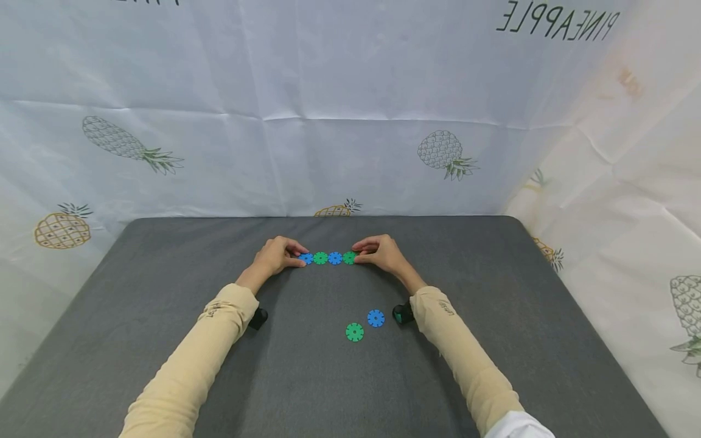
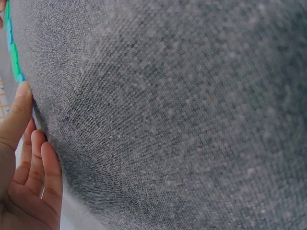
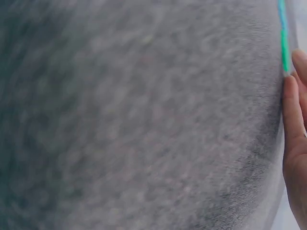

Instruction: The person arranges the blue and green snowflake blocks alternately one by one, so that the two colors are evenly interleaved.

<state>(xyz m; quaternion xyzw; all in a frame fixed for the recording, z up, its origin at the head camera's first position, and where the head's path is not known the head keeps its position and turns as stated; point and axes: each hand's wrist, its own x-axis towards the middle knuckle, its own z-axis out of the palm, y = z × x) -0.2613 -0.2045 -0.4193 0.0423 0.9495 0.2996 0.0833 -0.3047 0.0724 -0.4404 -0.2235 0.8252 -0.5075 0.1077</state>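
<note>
A straight row of notched plastic discs lies across the far part of the table, blue and green by turns. My left hand (image 1: 274, 255) pinches the blue disc (image 1: 306, 258) at the row's left end between thumb and fingers. At the other end, the green disc (image 1: 348, 258) is pinched by my right hand (image 1: 385, 253). Between them sit another green disc (image 1: 320, 258) and another blue disc (image 1: 335, 258), edge to edge with their neighbours. In the left wrist view, the row's green disc (image 2: 16, 62) appears nearly edge-on beyond the thumb.
Nearer to me, a loose blue disc (image 1: 375, 318) and a loose green disc (image 1: 354, 332) lie flat, close to the right forearm. The grey cloth-covered table (image 1: 306, 377) ends at a pineapple-print curtain (image 1: 306, 164) behind the row. Black wrist cameras sit inside both forearms.
</note>
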